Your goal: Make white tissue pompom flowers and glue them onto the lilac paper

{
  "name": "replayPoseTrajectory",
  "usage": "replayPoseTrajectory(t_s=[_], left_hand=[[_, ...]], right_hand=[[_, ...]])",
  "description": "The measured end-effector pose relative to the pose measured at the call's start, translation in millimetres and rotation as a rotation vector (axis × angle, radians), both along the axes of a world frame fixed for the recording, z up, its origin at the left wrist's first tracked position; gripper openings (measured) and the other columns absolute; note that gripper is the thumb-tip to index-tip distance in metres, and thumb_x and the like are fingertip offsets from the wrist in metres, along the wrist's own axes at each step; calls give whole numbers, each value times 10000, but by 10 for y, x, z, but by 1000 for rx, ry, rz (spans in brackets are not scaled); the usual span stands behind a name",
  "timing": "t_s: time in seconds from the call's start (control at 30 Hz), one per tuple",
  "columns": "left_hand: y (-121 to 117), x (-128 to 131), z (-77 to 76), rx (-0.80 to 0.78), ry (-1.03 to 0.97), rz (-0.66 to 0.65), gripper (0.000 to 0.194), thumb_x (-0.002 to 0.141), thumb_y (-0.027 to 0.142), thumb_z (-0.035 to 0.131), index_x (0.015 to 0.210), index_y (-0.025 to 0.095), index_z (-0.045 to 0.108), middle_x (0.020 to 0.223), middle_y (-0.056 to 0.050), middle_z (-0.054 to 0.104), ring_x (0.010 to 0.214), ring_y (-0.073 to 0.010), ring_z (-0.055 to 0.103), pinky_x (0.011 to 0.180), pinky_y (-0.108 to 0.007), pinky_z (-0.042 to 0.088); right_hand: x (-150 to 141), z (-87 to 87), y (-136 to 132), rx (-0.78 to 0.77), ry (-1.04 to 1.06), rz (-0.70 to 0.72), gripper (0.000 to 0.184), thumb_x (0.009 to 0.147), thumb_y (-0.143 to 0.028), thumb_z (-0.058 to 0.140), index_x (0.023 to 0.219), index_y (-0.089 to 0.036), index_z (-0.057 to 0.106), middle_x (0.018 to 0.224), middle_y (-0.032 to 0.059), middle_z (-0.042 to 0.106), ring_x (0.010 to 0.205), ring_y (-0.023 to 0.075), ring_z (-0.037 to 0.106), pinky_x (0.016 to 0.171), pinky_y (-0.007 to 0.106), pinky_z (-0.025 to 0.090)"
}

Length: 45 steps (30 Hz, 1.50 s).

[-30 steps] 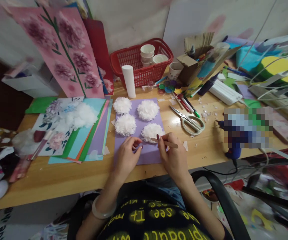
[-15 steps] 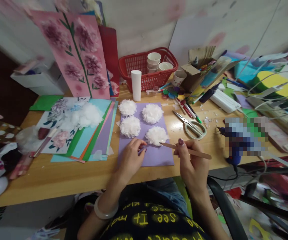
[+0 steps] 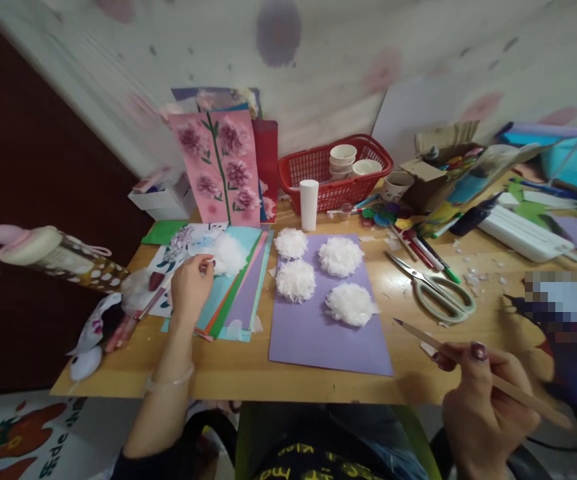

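Observation:
My right hand (image 3: 488,400) is closed around a slim wooden stick (image 3: 421,335) with a dark pointed tip, held over the table's front right. My left hand (image 3: 191,285) has its fingertips pinched at the edge of a loose pile of white tissue pieces (image 3: 231,255); whatever lies between them is too small to make out. On the purple sheet (image 3: 313,347) are several fluffy white paper flowers, including a front right one (image 3: 351,305) and a back right one (image 3: 341,256). Under the white pile lie fanned coloured papers (image 3: 243,303) and a flower-printed sheet.
Scissors (image 3: 441,293) and markers (image 3: 431,257) lie right of the purple sheet. A partly blurred-out blue glue gun (image 3: 571,357) rests at the right edge. Behind stand a white roll (image 3: 309,205), a red basket (image 3: 325,193) with cups and a pink flower picture (image 3: 218,167).
My left hand has moved from the purple sheet leftward to the white pile. My right hand has drawn away from the front flower, still holding the stick. The view has turned left.

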<state>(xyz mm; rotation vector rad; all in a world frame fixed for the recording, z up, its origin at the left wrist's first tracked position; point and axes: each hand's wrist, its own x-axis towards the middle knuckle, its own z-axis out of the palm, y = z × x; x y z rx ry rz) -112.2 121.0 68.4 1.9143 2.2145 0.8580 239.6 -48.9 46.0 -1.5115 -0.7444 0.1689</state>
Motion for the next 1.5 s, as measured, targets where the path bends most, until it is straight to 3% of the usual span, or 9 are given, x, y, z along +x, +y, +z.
replayPoseTrajectory(t_s=[0.07,0.17,0.37,0.6,0.73,0.83,0.97,1.17,1.5], left_hand=[[179,-59,-53,13,-3,7,211,767,274,569,863,179,732,931,-131,750,885,-299,672,865,-377,468],[369,-50,-163,8,-54,6,132,718,324,643,699,205,698,843,-113,743,874,-300,664,885,-381,471],[404,4,-215,58,-271,12,155,669,353,685,690,201,669,817,-78,731,813,-251,667,798,-346,500],[242,66,-117,90,-615,-88,316,654,464,720,754,171,653,1071,-130,740,1030,-253,669,862,-343,522],[44,229,5,68,-752,-106,428,604,534,769,790,161,674,997,-113,740,979,-245,676,863,-358,529],[-226,498,108,-48,-910,-188,475,591,560,790,806,150,684,853,-75,730,809,-199,686,799,-339,550],[-576,927,155,-319,-1130,-359,382,619,443,860,807,147,708,784,-29,706,718,-128,631,737,-251,521],[-795,1252,28,-394,-1088,-476,245,785,391,764,879,169,722,836,-10,701,780,-114,616,740,-200,487],[-872,1188,-37,-445,-1001,-468,249,793,397,726,913,180,741,914,-61,758,876,-192,682,806,-280,530]], right_hand=[[5,-34,4,-2,-3,-2,412,852,-577,650,690,-200,613,588,1,612,494,176,559,542,347,435],[6,-67,4,-19,25,-5,438,825,-622,661,694,-206,620,601,6,623,504,186,566,551,360,442],[14,-73,-13,-23,28,-9,439,829,-630,660,709,-209,624,603,0,618,511,179,565,571,361,437],[-11,-21,8,25,39,10,411,840,-590,669,702,-204,639,589,1,614,509,178,559,557,353,423],[-30,-10,4,71,58,79,357,869,-518,669,709,-200,648,600,-2,610,536,162,557,579,329,427],[-85,-21,5,126,123,214,297,898,-441,664,727,-198,647,615,-4,605,554,152,544,580,306,433],[-241,19,66,140,204,452,268,973,-402,574,793,-214,636,651,-14,597,591,137,553,593,276,451],[-414,100,173,97,263,620,282,1007,-422,520,832,-232,634,660,-31,618,632,109,591,646,235,480],[-428,62,138,39,332,654,296,991,-429,541,802,-224,640,636,-25,597,621,117,578,630,242,471]])
